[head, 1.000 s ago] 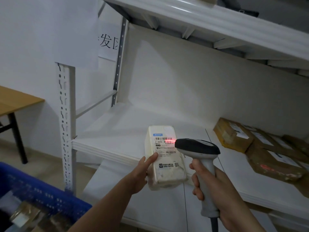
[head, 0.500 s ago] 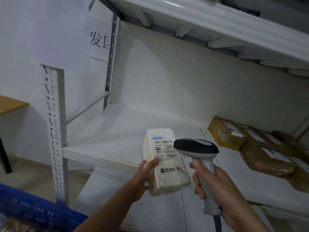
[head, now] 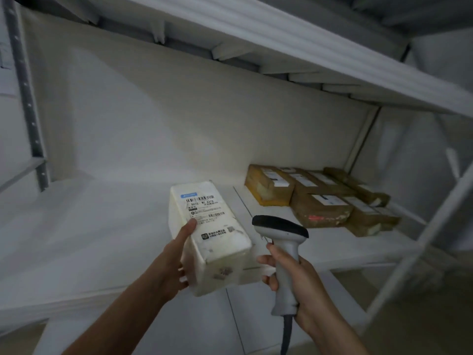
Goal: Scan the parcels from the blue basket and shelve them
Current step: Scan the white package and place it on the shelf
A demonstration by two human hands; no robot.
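Note:
My left hand (head: 176,260) grips a white box parcel (head: 212,234) from its left side, thumb on the printed label, holding it just above the front of the white shelf (head: 89,226). My right hand (head: 294,280) is wrapped around the handle of a grey barcode scanner (head: 281,234), whose black head sits just right of the parcel. The scanner's red light falls on a brown parcel (head: 320,208) further right on the shelf. The blue basket is out of view.
Several brown taped parcels (head: 358,190) lie in rows at the right end of the shelf. An upper shelf (head: 281,47) hangs overhead. Metal uprights stand at the left (head: 25,98) and right (head: 422,239). A lower shelf (head: 204,324) shows beneath my arms.
The view has swung right and closer to the shelf; the basket and table left the frame. The red scan line has left the white parcel's label. Both hands keep their holds.

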